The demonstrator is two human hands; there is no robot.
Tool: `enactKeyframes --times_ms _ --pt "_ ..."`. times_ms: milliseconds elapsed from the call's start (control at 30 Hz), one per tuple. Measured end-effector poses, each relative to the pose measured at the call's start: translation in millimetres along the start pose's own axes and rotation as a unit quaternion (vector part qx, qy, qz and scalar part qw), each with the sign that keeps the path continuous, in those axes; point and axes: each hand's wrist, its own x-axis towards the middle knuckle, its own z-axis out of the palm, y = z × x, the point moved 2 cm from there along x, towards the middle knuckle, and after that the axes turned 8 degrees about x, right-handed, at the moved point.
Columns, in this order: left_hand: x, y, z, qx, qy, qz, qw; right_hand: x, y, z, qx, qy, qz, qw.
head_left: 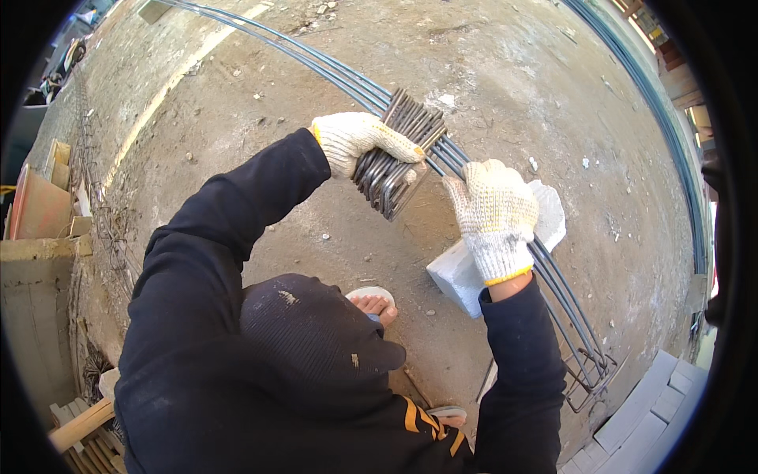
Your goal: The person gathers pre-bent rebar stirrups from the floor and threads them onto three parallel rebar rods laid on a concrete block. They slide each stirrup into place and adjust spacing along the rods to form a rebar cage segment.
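Note:
My left hand [347, 142], in a white knit glove, is closed around a thick stack of bent steel stirrups [383, 186]. The stack hangs on several long steel bars [335, 75], which run from the far left toward the near right. Just right of the stack, my right hand [499, 207], also gloved, rests over the bars with its fingers curled onto them. Its fingertips are partly hidden, but the hand looks closed on the bars. At the near right end, another stirrup [586, 375] surrounds the bars.
A pale block [455, 278] lies under the bars beside my right hand. More long bars [663, 103] run along the right edge. Grey blocks [643, 419] sit at the near right. Wire and metal mesh [110, 245], boards and a timber handle [83, 426] are on the left.

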Motion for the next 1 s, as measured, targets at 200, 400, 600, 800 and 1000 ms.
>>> enactKeyframes --times_ms 200,400,600,800,1000 --pt "4 18 4 -0.032 -0.037 -0.003 0.999 -7 -19 19 -0.090 0.107 -0.165 0.976" --pt "7 36 2 -0.007 -0.020 0.006 1.000 -2 -21 25 -0.008 0.052 -0.090 0.995" --pt "12 39 1 0.022 0.006 0.003 1.000 -11 -32 25 0.026 0.047 -0.091 0.994" --pt "7 40 -1 0.120 0.011 -0.012 0.993 -23 -28 23 0.061 0.123 -0.128 0.982" --pt "-5 42 12 0.256 0.019 -0.027 0.966 -25 -25 32 0.069 0.063 -0.139 0.986"
